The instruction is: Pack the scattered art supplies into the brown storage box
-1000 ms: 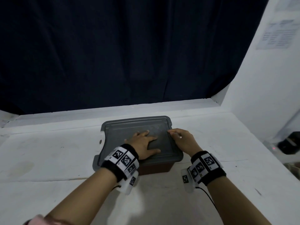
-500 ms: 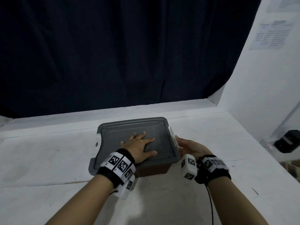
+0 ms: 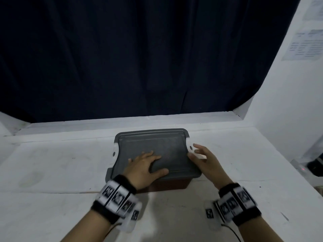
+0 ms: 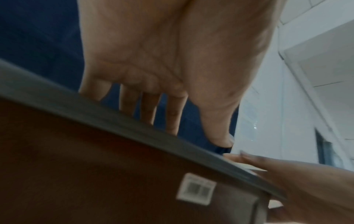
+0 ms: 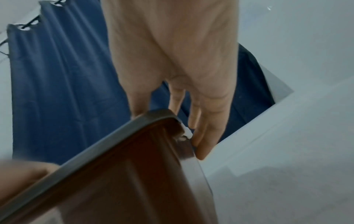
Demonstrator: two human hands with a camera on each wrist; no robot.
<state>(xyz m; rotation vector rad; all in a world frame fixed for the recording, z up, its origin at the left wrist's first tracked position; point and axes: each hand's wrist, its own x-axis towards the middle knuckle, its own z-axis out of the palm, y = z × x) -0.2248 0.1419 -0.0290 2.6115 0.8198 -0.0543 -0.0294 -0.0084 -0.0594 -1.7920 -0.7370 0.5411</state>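
The brown storage box (image 3: 167,185) stands in the middle of the white table (image 3: 52,172) with its grey lid (image 3: 157,142) on. My left hand (image 3: 145,165) lies flat on the lid's near half, fingers straight and spread. My right hand (image 3: 204,158) is at the box's right end, fingers extended beside the white latch (image 3: 190,147) and thumb at the lid's edge. In the right wrist view my straight fingers (image 5: 203,136) touch the box's end by the latch (image 5: 186,134). A barcode sticker (image 4: 195,191) sits on the brown wall. No loose art supplies are in view.
A dark blue curtain (image 3: 139,58) hangs behind the table. A white wall with a printed sheet (image 3: 305,46) closes the right side. A black device with a red light (image 3: 312,165) sits past the table's right edge. A second white latch (image 3: 114,152) is on the box's left end.
My right hand left the top of the lid and went to the box's right end by the latch, fingers now spread. The left hand stayed flat on the lid.
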